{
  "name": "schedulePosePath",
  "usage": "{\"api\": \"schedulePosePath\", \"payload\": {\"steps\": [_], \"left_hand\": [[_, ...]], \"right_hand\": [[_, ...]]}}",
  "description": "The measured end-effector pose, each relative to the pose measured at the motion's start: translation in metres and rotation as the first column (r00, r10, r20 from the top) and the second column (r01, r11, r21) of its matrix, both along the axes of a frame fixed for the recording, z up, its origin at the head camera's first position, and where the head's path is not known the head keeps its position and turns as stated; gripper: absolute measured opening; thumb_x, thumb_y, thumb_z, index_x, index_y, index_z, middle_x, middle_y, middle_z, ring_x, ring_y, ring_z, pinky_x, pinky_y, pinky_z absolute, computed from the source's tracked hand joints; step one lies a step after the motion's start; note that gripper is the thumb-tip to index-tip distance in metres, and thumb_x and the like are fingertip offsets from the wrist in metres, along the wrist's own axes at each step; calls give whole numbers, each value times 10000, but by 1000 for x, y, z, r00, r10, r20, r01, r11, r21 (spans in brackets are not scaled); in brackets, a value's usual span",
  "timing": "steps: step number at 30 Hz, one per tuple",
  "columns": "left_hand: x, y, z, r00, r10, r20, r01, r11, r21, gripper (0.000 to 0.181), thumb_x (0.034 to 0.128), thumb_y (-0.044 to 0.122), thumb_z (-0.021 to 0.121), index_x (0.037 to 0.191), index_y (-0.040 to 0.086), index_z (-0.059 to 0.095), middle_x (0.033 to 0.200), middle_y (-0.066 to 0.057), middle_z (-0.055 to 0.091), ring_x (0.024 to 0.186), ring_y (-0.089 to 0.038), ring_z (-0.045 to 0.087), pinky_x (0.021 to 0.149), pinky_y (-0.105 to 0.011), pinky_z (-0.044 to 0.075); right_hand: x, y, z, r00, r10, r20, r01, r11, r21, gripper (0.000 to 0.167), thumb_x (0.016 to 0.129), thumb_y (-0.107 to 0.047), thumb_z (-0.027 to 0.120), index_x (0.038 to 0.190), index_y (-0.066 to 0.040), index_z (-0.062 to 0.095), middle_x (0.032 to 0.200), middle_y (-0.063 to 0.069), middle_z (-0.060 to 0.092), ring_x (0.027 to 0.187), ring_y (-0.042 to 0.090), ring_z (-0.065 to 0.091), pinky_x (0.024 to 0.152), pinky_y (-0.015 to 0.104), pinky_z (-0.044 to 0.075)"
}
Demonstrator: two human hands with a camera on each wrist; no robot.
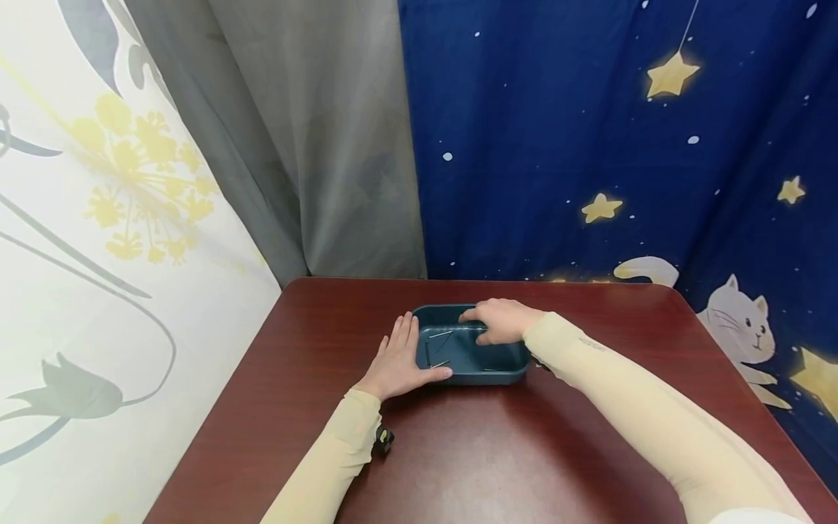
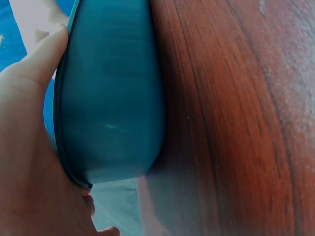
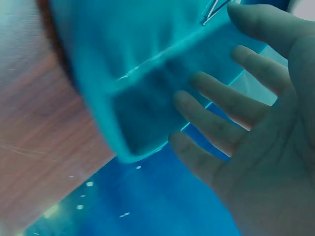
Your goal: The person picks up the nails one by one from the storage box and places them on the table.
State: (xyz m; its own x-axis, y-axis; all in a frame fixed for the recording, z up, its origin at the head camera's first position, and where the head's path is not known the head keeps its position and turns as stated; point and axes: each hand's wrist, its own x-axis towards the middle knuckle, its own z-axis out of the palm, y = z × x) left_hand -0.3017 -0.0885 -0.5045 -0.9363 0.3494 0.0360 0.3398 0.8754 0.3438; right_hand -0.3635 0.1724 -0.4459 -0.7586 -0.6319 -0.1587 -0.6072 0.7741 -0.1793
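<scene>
A dark teal tray [image 1: 487, 378] with several thin metal pieces [image 1: 440, 335] on its floor stands on the table. The left hand [image 1: 399, 364] rests against the tray's left end, its fingers straight along the side and the thumb over the near rim; in the left wrist view this hand [image 2: 29, 118] lies along the rim of the tray [image 2: 110, 98]. Over the tray's right half reaches the right hand [image 1: 503, 320]. The right wrist view shows that hand [image 3: 261, 113] with spread fingers and nothing between them, above the tray [image 3: 113, 108], where thin metal pieces [image 3: 212, 12] lie.
The tray stands toward the far edge of a reddish-brown table [image 1: 452, 451]. Behind the table hang a grey curtain [image 1: 353, 145] and a blue curtain [image 1: 556, 145] with stars. A white patterned surface [image 1: 164, 306] is at the left.
</scene>
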Motion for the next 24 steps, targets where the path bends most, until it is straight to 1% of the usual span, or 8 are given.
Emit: {"api": "schedulePosePath", "payload": {"steps": [4, 8, 10, 14, 16, 19, 24], "left_hand": [[-1, 1, 0, 1000, -2, 1, 2, 1000, -1, 1354, 691, 974, 436, 1620, 66, 54, 1689, -63, -42, 1541, -242, -14, 1178, -569, 177], [-1, 1, -1, 1000, 1, 3, -1, 1000, -7, 1349, 694, 974, 430, 1621, 70, 51, 1687, -50, -57, 1541, -238, -18, 1180, -562, 177], [-2, 1, -2, 1000, -1, 5, 1, 1000, -1, 1342, 701, 966, 440, 1621, 72, 49, 1689, -54, -54, 1541, -239, -22, 1181, -563, 173], [-2, 2, 0, 1000, -2, 8, 2, 1000, 17, 1324, 716, 941, 476, 1621, 73, 52, 1689, -51, -54, 1541, -236, -30, 1184, -562, 161], [-2, 1, 1, 1000, 2, 10, -2, 1000, 16, 1325, 714, 942, 477, 1621, 73, 55, 1689, -47, -55, 1541, -233, -29, 1184, -562, 161], [-2, -1, 0, 1000, 5, 17, -5, 1000, 18, 1336, 704, 955, 463, 1620, 73, 54, 1686, -36, -69, 1541, -227, -31, 1183, -562, 164], [-2, 0, -2, 1000, -2, 19, 2, 1000, 30, 1334, 707, 949, 471, 1620, 65, 64, 1688, -44, -58, 1542, -238, -15, 1178, -570, 177]], "right_hand": [[-8, -19, -1, 1000, 10, -5, -10, 1000, 21, 521, 906, -268, 764, 1405, -217, 621, 1325, 1, 640, 1143, 163, 606, 985, 426, 495], [-14, -36, -5, 1000, -3, 29, 2, 1000, 21, 476, 924, -242, 746, 1385, -191, 638, 1351, 5, 634, 1160, 164, 607, 1001, 433, 487], [-16, -42, -6, 999, -15, 36, 14, 1000, 26, 454, 925, -220, 746, 1369, -189, 653, 1339, 8, 641, 1146, 164, 614, 996, 431, 491], [-20, -50, -12, 999, -35, 23, 34, 998, 46, 407, 927, -198, 748, 1330, -205, 685, 1290, -10, 669, 1096, 134, 629, 975, 397, 507], [-23, -54, -17, 1000, -30, 6, 29, 998, 51, 377, 928, -190, 746, 1302, -205, 705, 1246, -19, 689, 1047, 119, 638, 954, 376, 519], [-27, -58, -24, 999, -13, -33, 15, 998, 54, 313, 917, -180, 754, 1229, -207, 746, 1140, -36, 718, 931, 97, 647, 898, 348, 543], [-29, -59, -35, 992, 24, -122, -19, 999, 48, 163, 883, -146, 781, 1031, -211, 799, 902, -76, 719, 735, 70, 621, 750, 309, 562]]}}
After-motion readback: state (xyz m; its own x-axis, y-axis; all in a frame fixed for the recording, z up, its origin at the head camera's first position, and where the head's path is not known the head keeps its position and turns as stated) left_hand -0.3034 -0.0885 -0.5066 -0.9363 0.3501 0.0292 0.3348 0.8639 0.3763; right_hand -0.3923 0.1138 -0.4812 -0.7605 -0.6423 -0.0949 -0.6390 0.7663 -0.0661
